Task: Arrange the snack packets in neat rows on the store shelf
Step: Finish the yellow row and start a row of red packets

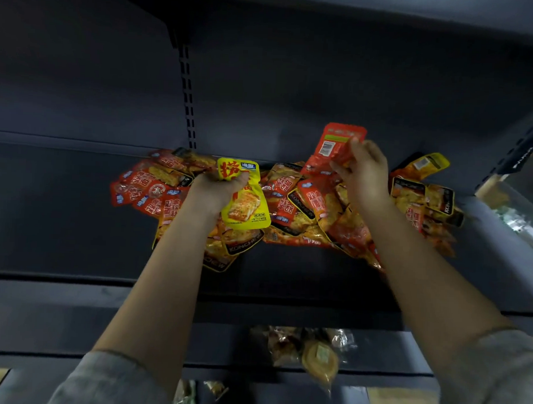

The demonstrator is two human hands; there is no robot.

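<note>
Shelf (77,210) first: our snack packets (304,209) sit dumped in one messy heap at its back. We've got our left hand (212,191) gripping a yellow packet (244,201), right hand (366,172) pinching a red packet (336,144) up, probably sorting colours for rows.

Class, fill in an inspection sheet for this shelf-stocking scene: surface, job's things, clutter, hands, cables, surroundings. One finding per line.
Surface: dark shelf, bare at its left part.
Job's things: red and yellow snack packets heaped loosely, no rows yet.
Clutter: nothing seen.
Hands: left hand grips a yellow packet; right hand holds a red packet barcode side out, above the heap.
Cables: nothing seen.
Surroundings: slotted upright behind; clear-wrapped goods on the shelf below.
</note>
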